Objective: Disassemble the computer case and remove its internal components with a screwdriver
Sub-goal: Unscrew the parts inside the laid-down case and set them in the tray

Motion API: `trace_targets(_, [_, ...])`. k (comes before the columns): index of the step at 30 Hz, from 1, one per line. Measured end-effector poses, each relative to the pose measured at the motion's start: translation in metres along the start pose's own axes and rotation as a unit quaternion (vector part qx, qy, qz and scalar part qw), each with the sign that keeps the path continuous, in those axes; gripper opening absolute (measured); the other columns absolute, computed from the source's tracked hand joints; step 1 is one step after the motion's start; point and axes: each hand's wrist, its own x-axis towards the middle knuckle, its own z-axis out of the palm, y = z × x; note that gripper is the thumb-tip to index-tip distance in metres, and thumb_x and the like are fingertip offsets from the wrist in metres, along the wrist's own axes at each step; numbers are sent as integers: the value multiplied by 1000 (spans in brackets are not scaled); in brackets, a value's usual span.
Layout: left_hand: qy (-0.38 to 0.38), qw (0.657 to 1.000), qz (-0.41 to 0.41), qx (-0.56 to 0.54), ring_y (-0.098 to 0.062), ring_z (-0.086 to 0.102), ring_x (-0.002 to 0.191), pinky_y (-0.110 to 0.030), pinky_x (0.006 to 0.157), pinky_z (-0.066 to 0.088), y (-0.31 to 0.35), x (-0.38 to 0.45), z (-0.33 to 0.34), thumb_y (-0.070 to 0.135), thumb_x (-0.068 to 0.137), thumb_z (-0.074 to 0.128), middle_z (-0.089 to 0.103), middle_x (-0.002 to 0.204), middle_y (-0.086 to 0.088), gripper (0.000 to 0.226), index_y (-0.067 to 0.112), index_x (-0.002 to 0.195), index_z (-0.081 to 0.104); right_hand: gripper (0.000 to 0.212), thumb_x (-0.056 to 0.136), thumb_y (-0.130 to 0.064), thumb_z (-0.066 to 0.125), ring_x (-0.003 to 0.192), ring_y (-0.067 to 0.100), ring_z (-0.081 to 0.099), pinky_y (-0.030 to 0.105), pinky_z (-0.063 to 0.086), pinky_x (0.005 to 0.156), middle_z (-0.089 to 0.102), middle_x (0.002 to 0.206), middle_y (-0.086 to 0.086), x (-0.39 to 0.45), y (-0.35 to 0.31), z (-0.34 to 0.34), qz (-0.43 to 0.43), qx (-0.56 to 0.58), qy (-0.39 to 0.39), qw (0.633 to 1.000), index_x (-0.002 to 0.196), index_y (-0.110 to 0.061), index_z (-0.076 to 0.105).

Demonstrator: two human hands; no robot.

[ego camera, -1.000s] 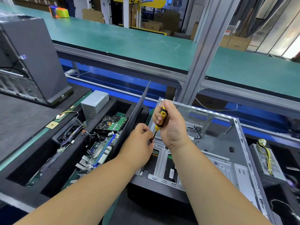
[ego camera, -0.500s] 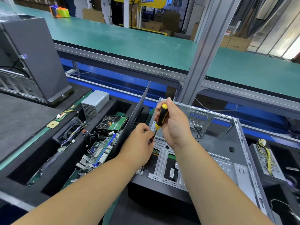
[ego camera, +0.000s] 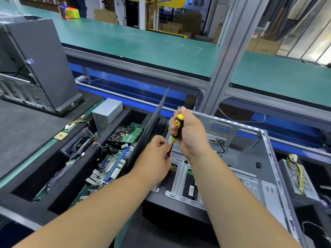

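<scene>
An open grey computer case [ego camera: 250, 169] lies on its side in front of me, its inside mostly bare metal. My right hand [ego camera: 191, 135] grips a yellow and black screwdriver [ego camera: 176, 127] upright over the case's near left drive bay. My left hand [ego camera: 155, 158] pinches the lower shaft of the screwdriver near its tip. The tip itself is hidden between my hands. A drive with a white label [ego camera: 190, 189] sits under the metal bracket [ego camera: 179, 178] below my wrists.
A black foam tray [ego camera: 53, 204] at left holds a motherboard [ego camera: 111, 165], a hard drive [ego camera: 125, 135], a silver power supply [ego camera: 107, 113] and cables. A dark side panel [ego camera: 152, 127] leans between tray and case. Another case [ego camera: 35, 65] stands far left. A second power supply [ego camera: 297, 176] lies at right.
My right hand has turned slightly on the screwdriver handle, showing more of the yellow grip. Both hands stay in the same spot over the drive bay.
</scene>
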Motion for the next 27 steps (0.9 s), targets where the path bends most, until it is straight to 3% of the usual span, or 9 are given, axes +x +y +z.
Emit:
trace_targets(5, [4, 1000, 7, 2, -12, 51, 88, -38, 67, 54, 0, -1, -1, 26, 87, 62, 39, 114, 9, 10, 18, 86, 56, 58, 102, -51, 38, 47, 14, 41, 24, 38, 48, 47, 52, 4, -3, 2, 2, 12, 14, -6, 1000, 61, -16, 59])
trace_targets(10, [-3, 1000, 4, -4, -12, 51, 88, -36, 67, 52, 0, 0, 0, 26, 85, 62, 38, 113, 10, 10, 18, 86, 57, 76, 97, -67, 21, 41, 12, 28, 22, 28, 42, 34, 43, -1, 1, 7, 3, -8, 61, -45, 997, 56, -14, 56])
trace_targets(12, [-3, 1000, 3, -1, -11, 49, 87, -32, 65, 50, 0, -1, 0, 26, 85, 62, 37, 113, 11, 9, 19, 86, 55, 67, 98, -64, 27, 42, 12, 27, 21, 27, 43, 35, 44, -2, 1, 9, 1, -23, 96, -68, 993, 64, -13, 54])
trace_targets(14, [-1, 1000, 0, 3, -8, 46, 84, -30, 65, 48, 1, -1, -1, 26, 84, 62, 37, 112, 12, 9, 22, 85, 54, 43, 98, -50, 43, 45, 13, 29, 23, 28, 47, 38, 49, -1, -1, 10, -1, -33, 110, -77, 990, 73, -15, 48])
trace_targets(17, [1, 1000, 2, -2, -7, 47, 85, -29, 65, 49, 2, -1, -2, 25, 84, 62, 36, 110, 13, 10, 24, 82, 52, 29, 98, -37, 50, 53, 15, 39, 26, 34, 55, 48, 59, 2, -1, 12, -5, -48, 54, -50, 996, 78, -17, 44])
trace_targets(22, [-2, 1000, 3, 2, -7, 47, 87, -24, 64, 45, 2, -1, -1, 26, 83, 63, 37, 111, 13, 9, 24, 84, 55, 37, 100, -42, 48, 59, 14, 53, 24, 47, 60, 60, 68, 1, 0, 8, -8, -26, 40, 2, 999, 74, -20, 64])
trace_targets(27, [-9, 1000, -1, 6, -7, 47, 87, -20, 64, 38, 1, 0, 0, 31, 82, 65, 36, 113, 13, 11, 25, 86, 56, 61, 102, -54, 36, 49, 14, 39, 24, 37, 51, 45, 53, 0, 3, 11, -9, -17, 58, 32, 998, 59, -18, 60])
